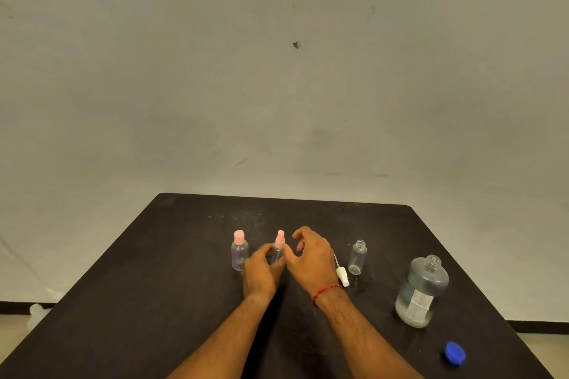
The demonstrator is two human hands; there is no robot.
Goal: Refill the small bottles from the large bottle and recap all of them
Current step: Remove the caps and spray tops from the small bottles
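Note:
On the black table [172, 286] a small clear bottle with a pink flip cap [239, 251] stands at the left. Beside it stands a slim clear spray bottle with a pink sprayer top [279, 243]; my left hand [261, 274] grips its body. My right hand [311, 255] hovers just right of the sprayer top, fingers apart and empty. Further right a small uncapped clear bottle [357, 257] stands upright, with a white sprayer top [341, 274] lying on the table beside it. The large clear bottle [422, 292], uncapped and partly filled, stands at the right. Its blue cap [455, 354] lies near the front right.
A plain pale wall rises behind the table. The table's far edge runs just behind the row of bottles, and its right edge passes close to the blue cap. Pale floor shows at both lower sides.

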